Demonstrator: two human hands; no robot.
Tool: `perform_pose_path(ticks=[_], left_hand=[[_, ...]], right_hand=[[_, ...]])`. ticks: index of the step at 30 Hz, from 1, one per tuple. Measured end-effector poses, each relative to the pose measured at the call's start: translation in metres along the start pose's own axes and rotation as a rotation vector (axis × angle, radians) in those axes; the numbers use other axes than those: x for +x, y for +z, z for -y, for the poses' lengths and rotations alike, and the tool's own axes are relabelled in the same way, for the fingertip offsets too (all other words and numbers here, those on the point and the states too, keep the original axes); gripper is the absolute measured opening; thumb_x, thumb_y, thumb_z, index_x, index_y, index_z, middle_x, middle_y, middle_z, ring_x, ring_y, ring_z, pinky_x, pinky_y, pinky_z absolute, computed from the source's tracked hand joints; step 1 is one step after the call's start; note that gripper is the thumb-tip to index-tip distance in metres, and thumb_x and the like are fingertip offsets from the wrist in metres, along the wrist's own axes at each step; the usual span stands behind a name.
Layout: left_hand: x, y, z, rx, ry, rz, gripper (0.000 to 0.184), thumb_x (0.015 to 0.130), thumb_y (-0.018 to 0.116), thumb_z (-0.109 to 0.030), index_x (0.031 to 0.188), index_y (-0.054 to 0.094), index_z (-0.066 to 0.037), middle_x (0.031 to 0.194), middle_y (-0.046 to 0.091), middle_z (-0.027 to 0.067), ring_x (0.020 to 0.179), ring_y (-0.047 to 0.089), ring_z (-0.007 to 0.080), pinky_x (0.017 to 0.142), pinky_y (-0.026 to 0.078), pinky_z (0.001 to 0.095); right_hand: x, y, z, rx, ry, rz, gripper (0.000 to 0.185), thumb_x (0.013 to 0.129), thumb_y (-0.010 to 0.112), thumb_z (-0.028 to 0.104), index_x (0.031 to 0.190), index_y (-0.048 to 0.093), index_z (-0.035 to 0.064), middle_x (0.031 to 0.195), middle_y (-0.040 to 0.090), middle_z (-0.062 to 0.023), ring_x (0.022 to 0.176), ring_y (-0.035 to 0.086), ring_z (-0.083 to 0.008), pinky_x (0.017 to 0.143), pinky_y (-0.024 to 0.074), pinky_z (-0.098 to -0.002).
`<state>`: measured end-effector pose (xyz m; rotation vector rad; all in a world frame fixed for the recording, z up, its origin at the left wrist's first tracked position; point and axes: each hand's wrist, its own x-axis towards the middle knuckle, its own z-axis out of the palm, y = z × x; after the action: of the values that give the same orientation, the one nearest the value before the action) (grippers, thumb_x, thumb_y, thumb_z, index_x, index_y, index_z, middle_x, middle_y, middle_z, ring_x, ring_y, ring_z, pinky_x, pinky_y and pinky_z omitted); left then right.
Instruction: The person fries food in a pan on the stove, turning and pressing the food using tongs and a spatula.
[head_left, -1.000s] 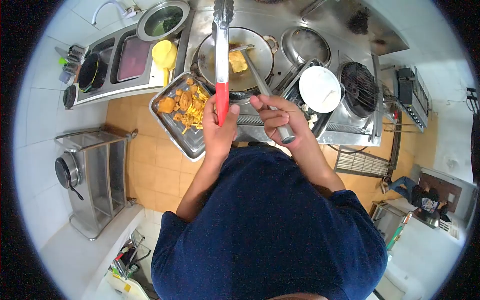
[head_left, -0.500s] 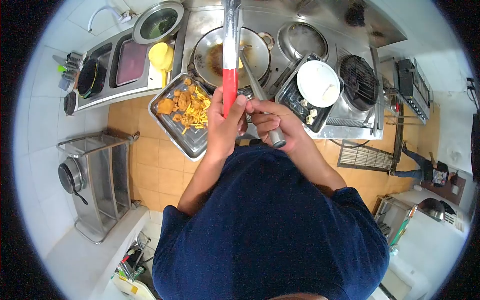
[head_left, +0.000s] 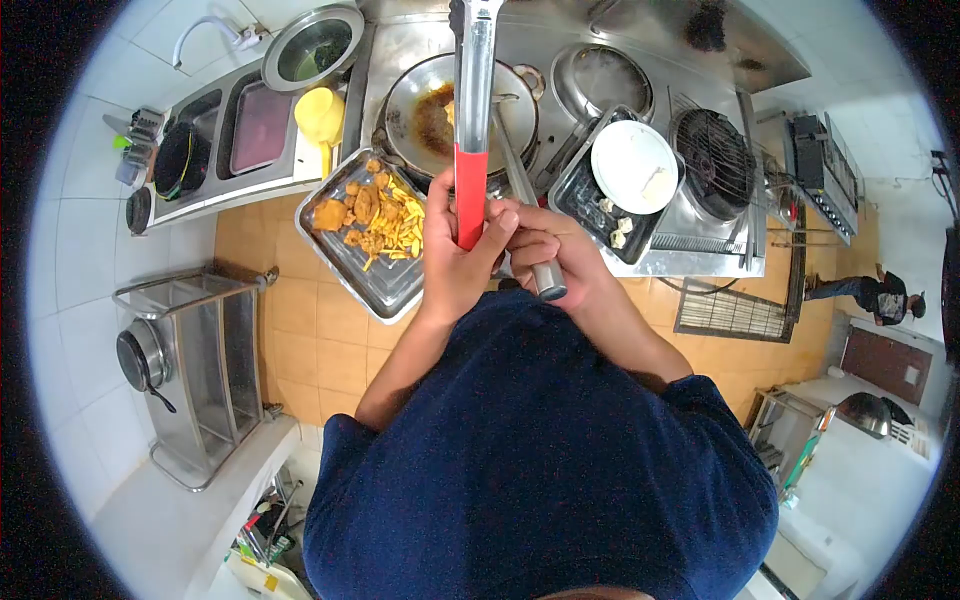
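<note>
My left hand (head_left: pixel 452 265) is closed around the red handle of a pair of metal tongs (head_left: pixel 472 195), which points away from me over the wok (head_left: pixel 408 105). My right hand (head_left: pixel 562 245) grips the grey metal handle of a long cooking utensil (head_left: pixel 518 175); its far end reaches into the wok, and I cannot make out its head. Both hands are close together, fingers meeting between the two handles. Brown oily liquid lies in the wok with an orange piece partly behind the tongs. Left of my hands, a metal tray (head_left: pixel 385 290) holds fries (head_left: pixel 402 232) and fried pieces (head_left: pixel 330 214).
Right of the wok, a black tray (head_left: pixel 572 195) carries a white plate (head_left: pixel 622 150) and pale scraps. Behind it sits a round pan (head_left: pixel 640 85); farther right is a grill grate (head_left: pixel 715 165). A yellow dipper (head_left: pixel 320 115) lies by the sink. Another person (head_left: pixel 880 297) is far right.
The tongs have shifted slightly right and toward me, with my left hand. The utensil in my right hand has moved a little left and toward me. The other person has moved farther right.
</note>
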<state>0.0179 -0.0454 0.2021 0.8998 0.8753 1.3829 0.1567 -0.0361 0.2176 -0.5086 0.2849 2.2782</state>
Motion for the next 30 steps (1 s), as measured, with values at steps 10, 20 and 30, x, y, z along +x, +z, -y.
perform_pose_path(ticks=[10,20,30], left_hand=[[-0.003,-0.009,-0.004,0.031,0.009,-0.05,0.059,0.087,0.069,0.002,0.136,0.036,-0.007,0.098,0.06,0.0025,0.071,0.056,0.0051,0.052,0.045,0.0174],[-0.008,-0.008,-0.008,-0.288,-0.016,-0.035,0.074,0.086,0.071,-0.001,0.146,0.03,-0.008,0.111,0.062,0.009,0.069,0.059,0.0064,0.045,0.044,0.0176],[-0.016,-0.008,-0.005,-0.318,0.062,-0.059,0.072,0.088,0.068,-0.001,0.147,0.026,-0.007,0.111,0.062,0.0119,0.057,0.054,0.006,0.043,0.041,0.0183]], right_hand=[[-0.003,0.008,-0.003,0.025,0.017,-0.041,0.017,0.098,0.057,0.008,0.114,0.058,0.0004,0.067,0.051,0.0054,0.046,0.043,0.0014,0.038,0.0397,-0.0136],[-0.001,0.015,-0.011,0.041,0.033,0.022,0.009,0.096,0.059,0.004,0.104,0.057,0.0022,0.069,0.051,0.0031,0.047,0.044,0.0,0.038,0.0396,-0.0145],[0.0,0.008,-0.013,0.009,0.073,0.037,0.009,0.097,0.058,0.004,0.104,0.06,-0.0015,0.075,0.058,0.0004,0.05,0.045,0.0008,0.039,0.0406,-0.0137]])
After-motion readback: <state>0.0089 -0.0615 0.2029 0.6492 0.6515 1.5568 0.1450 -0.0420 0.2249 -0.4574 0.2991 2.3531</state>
